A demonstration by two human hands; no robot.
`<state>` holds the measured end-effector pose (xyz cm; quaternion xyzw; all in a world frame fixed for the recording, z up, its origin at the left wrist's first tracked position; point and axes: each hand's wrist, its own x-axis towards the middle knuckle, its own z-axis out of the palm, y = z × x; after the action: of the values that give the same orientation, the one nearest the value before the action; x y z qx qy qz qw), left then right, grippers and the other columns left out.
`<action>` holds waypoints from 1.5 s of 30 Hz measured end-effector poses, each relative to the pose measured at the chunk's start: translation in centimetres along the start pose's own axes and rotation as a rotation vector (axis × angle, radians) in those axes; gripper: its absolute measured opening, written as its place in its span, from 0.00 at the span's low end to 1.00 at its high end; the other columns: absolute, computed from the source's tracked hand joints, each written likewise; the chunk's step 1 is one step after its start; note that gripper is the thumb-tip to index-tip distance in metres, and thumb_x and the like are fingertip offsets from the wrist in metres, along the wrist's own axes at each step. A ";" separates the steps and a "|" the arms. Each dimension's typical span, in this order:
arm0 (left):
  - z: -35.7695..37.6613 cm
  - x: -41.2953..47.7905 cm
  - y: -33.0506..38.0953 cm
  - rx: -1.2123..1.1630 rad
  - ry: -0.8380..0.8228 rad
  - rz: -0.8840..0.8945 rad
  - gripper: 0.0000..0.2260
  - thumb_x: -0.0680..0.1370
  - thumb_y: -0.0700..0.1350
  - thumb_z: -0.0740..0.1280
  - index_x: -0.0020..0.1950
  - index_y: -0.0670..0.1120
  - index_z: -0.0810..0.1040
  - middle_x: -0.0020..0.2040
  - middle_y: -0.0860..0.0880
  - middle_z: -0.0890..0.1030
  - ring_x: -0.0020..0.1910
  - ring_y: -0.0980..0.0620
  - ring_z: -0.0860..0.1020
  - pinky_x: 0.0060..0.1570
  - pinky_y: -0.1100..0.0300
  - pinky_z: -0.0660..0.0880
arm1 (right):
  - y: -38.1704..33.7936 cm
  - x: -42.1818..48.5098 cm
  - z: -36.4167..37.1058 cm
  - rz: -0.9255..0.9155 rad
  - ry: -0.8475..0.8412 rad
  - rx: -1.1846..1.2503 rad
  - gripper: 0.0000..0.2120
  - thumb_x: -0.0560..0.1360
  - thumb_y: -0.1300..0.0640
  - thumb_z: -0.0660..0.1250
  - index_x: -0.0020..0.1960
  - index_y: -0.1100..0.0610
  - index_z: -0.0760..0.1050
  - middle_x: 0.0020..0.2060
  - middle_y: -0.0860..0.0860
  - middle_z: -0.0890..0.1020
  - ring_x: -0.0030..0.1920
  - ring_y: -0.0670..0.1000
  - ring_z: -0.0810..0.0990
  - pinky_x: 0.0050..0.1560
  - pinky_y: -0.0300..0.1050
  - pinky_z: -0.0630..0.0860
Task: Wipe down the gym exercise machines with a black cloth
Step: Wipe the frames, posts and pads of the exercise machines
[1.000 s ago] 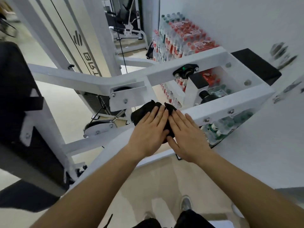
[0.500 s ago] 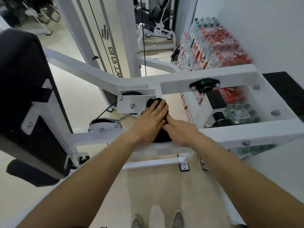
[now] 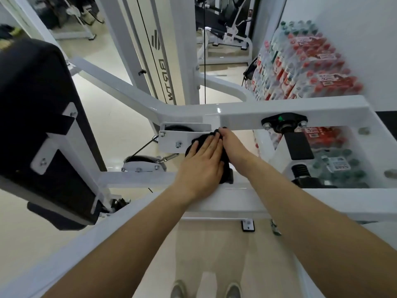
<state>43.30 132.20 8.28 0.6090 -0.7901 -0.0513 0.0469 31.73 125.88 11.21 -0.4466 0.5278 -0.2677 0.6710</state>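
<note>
A black cloth point(image 3: 226, 171) lies bunched on the white frame point(image 3: 279, 112) of an exercise machine, beside a bolted pulley bracket point(image 3: 176, 140). My left hand point(image 3: 202, 166) presses flat on the cloth with straight fingers. My right hand point(image 3: 233, 149) lies against it on the cloth's right side, fingertips reaching the far crossbar; whether its fingers curl round the cloth is hidden. Most of the cloth is covered by both hands.
A black padded seat back point(image 3: 36, 117) stands at the left. Stacked packs of bottled water point(image 3: 300, 67) line the wall at the right. A cable point(image 3: 204, 50) runs up beside the weight tower point(image 3: 159, 50). My shoes point(image 3: 206, 290) are on the beige floor below.
Both hands have slid the cloth forward along the frame, from the near bar up to the pulley bracket and far crossbar. The camera view has shifted downward.
</note>
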 end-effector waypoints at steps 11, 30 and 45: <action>-1.5 -5.3 -0.1 -0.264 -0.176 -0.104 0.28 0.85 0.51 0.50 0.82 0.45 0.44 0.82 0.44 0.50 0.70 0.37 0.70 0.59 0.49 0.70 | 0.8 -4.2 0.4 -0.017 0.000 -0.533 0.17 0.74 0.43 0.55 0.50 0.54 0.74 0.51 0.53 0.80 0.54 0.57 0.78 0.54 0.52 0.73; -1.4 -3.4 -1.4 -0.505 -0.240 -0.251 0.13 0.84 0.47 0.55 0.58 0.39 0.72 0.54 0.36 0.80 0.53 0.36 0.77 0.54 0.45 0.75 | 3.6 -6.1 2.3 -0.277 0.183 -1.345 0.29 0.83 0.54 0.53 0.80 0.60 0.48 0.77 0.57 0.61 0.64 0.61 0.74 0.51 0.50 0.69; -9.6 -0.1 -5.3 -0.701 0.277 -0.148 0.12 0.77 0.44 0.69 0.60 0.54 0.79 0.53 0.54 0.84 0.54 0.52 0.81 0.58 0.53 0.77 | -2.6 -6.9 3.7 -0.684 0.551 -1.078 0.08 0.78 0.59 0.66 0.56 0.55 0.79 0.47 0.54 0.79 0.44 0.54 0.76 0.44 0.46 0.71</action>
<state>49.70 130.77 17.03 0.6126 -0.6646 -0.2391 0.3548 33.46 131.56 16.90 -0.7746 0.5678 -0.2681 0.0751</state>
